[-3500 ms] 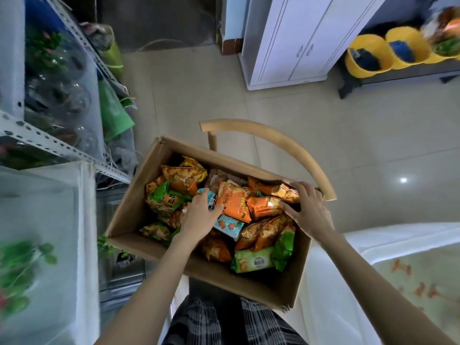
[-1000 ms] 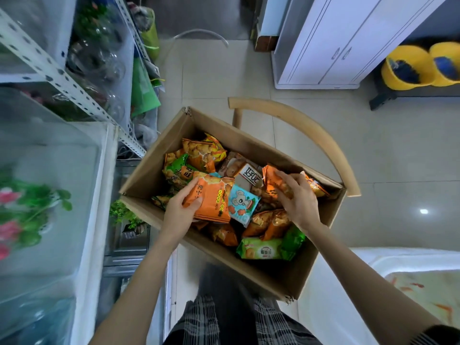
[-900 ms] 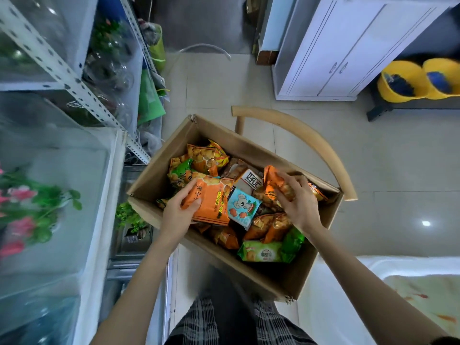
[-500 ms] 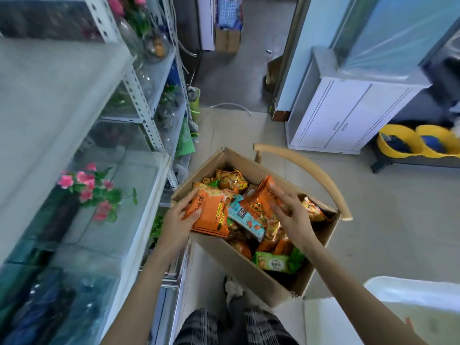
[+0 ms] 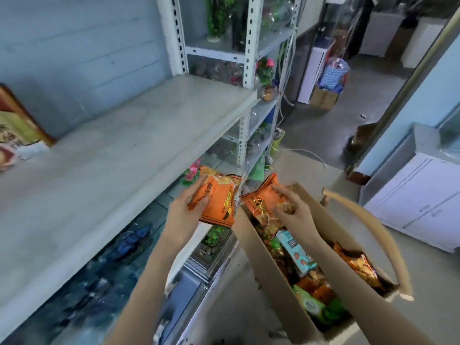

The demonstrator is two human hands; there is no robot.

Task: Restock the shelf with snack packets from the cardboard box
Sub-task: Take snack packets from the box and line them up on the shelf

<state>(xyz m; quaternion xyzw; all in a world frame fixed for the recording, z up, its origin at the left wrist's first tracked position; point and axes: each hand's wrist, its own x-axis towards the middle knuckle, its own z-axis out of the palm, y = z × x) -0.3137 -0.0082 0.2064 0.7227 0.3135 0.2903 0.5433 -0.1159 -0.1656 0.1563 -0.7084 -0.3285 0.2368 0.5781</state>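
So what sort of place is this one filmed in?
Likely a small shop or stockroom: slotted metal racking with artificial flowers, a long grey shelf, and a cardboard box of assorted snack packets.

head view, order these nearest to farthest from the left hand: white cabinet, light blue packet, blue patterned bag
From the left hand:
1. light blue packet, in the cardboard box, right.
2. white cabinet, across the floor, right.
3. blue patterned bag, far back down the aisle.
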